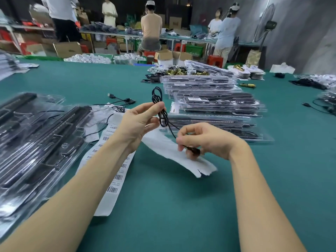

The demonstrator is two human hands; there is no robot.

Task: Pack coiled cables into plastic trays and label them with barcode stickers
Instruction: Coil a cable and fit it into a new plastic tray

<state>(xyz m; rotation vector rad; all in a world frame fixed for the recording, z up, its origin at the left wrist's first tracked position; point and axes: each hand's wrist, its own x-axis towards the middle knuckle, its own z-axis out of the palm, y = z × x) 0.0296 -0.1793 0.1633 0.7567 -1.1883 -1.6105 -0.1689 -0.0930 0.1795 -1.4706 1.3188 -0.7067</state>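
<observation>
A thin black cable (157, 99) is wound into a narrow upright coil above the green table (172, 206). My left hand (140, 122) pinches the coil at its middle, loops sticking out above and below the fingers. My right hand (201, 140) holds the cable's loose end by its black plug (194, 150), lower and to the right. A strip of barcode stickers (116, 177) lies on the table under my left forearm. Clear plastic trays (41, 142) with black inserts lie at the left.
A tall stack of filled trays (214, 106) stands just beyond my hands. A blank white backing strip (181, 157) curls under my right hand. Loose black cables (120, 101) lie further back. Brass parts, boxes and several people at other benches fill the background.
</observation>
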